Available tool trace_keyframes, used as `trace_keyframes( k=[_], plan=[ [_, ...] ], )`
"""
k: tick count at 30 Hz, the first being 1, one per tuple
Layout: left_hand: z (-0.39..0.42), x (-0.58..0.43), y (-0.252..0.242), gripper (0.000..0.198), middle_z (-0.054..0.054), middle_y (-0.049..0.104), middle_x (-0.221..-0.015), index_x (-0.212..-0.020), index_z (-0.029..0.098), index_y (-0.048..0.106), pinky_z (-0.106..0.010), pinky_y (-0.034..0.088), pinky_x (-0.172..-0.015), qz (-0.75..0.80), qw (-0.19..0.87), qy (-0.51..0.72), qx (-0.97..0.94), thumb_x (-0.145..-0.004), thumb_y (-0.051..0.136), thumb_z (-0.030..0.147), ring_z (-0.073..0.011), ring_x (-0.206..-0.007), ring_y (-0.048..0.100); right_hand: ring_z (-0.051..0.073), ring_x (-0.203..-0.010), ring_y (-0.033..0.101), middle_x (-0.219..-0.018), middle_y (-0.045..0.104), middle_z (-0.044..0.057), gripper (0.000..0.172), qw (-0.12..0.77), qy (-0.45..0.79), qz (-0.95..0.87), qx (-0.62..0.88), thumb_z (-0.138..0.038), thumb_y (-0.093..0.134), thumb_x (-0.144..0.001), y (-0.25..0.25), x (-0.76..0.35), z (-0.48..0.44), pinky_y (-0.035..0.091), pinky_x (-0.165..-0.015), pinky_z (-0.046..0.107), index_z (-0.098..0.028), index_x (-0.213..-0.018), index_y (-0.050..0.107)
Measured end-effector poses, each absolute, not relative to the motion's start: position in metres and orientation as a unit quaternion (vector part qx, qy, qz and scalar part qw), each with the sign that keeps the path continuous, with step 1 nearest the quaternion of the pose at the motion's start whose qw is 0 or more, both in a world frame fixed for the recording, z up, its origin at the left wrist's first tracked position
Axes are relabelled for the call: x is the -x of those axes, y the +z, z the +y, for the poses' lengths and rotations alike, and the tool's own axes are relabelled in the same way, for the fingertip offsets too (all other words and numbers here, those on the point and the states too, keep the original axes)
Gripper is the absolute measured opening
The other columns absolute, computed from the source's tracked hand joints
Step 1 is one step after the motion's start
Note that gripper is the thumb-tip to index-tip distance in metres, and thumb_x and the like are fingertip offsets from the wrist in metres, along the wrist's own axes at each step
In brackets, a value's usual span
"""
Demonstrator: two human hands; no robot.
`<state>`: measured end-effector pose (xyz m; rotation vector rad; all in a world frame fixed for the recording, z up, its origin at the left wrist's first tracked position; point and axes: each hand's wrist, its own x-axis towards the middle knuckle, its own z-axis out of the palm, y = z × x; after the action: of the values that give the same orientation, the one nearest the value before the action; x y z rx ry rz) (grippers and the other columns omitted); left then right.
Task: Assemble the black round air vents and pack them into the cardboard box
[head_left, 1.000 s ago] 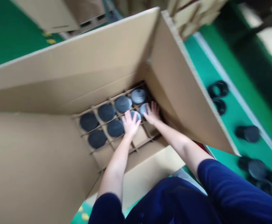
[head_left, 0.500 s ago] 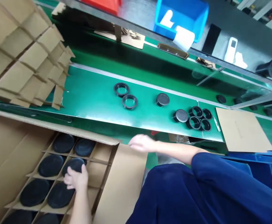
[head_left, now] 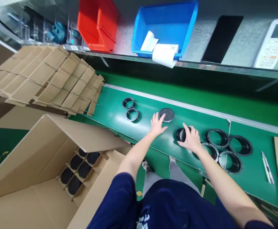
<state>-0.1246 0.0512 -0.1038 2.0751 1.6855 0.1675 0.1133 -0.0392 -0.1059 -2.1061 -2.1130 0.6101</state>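
Observation:
My left hand (head_left: 157,124) reaches over the green bench with fingers spread. Its fingertips are at the near left edge of a round black cup-shaped part (head_left: 167,115), which stands with its flat closed face up. My right hand (head_left: 191,139) has thumb and fingers around a second black cup-shaped part (head_left: 181,135), tilted so that its side faces left. Beside that hand stands a cluster of several open black rings (head_left: 217,138) with flanged rims. Two more black rings (head_left: 132,114) lie touching each other farther left on the bench.
An open carton (head_left: 57,194) at lower left holds black round parts in cardboard dividers. Stacked divider grids (head_left: 57,79) lie at the bench's left end. A utility knife (head_left: 267,167) lies at right. The shelf above carries a red bin (head_left: 98,28), blue bin (head_left: 165,25) and remote control (head_left: 274,44).
My left hand has left the carton and come to the cup-shaped part on the bench. My right hand has moved from beside the carton flap onto the other one, now tilted. The view has swung.

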Motion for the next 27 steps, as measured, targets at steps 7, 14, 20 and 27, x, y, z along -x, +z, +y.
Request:
trace_keyframes(
  k=[7, 14, 20, 27],
  plan=[
    [0.107, 0.040, -0.105, 0.104, -0.019, 0.012, -0.170, -0.160, 0.039, 0.033, -0.074, 0.030, -0.111, 0.667, 0.321, -0.018, -0.672, -0.069, 0.085, 0.043, -0.0514, -0.154, 0.013, 0.046, -0.137, 0.043, -0.152, 0.037, 0.019, 0.101, 0.118, 0.262, -0.744, 0.603, -0.066, 0.065, -0.079, -0.105, -0.142, -0.105, 0.043, -0.105, 0.065, -0.030, -0.164, 0.023],
    [-0.053, 0.166, -0.059, 0.100, -0.011, 0.019, -0.165, -0.161, 0.045, 0.027, -0.062, 0.042, -0.108, 0.658, 0.354, 0.172, -0.642, -0.074, 0.075, 0.050, -0.0443, -0.151, 0.022, 0.044, -0.134, 0.049, -0.144, 0.047, 0.021, 0.100, 0.078, 0.340, -0.818, 0.456, -0.077, 0.055, -0.082, -0.117, -0.086, -0.094, 0.042, -0.108, 0.064, -0.023, -0.162, 0.029],
    [-0.247, 0.393, -0.040, 0.102, -0.012, 0.027, -0.159, -0.157, 0.036, 0.039, -0.055, 0.033, -0.121, 0.870, 0.187, 0.253, -0.381, -0.066, 0.084, 0.042, -0.0391, -0.146, 0.032, 0.041, -0.142, 0.039, -0.156, 0.036, 0.017, 0.099, 0.072, 0.307, -0.920, 0.234, -0.062, 0.064, -0.082, -0.072, 0.120, -0.091, 0.039, -0.114, 0.058, -0.027, -0.165, 0.022],
    [-0.393, 0.604, -0.120, 0.101, -0.019, 0.021, -0.164, -0.158, 0.034, 0.034, -0.064, 0.034, -0.116, 0.972, 0.192, 0.097, -0.093, -0.071, 0.085, 0.033, -0.0463, -0.150, 0.027, 0.046, -0.141, 0.033, -0.161, 0.028, 0.022, 0.102, -0.028, 0.235, -0.968, 0.081, -0.055, 0.070, -0.079, -0.106, 0.434, -0.178, 0.036, -0.111, 0.058, -0.022, -0.165, 0.026]
  ],
)
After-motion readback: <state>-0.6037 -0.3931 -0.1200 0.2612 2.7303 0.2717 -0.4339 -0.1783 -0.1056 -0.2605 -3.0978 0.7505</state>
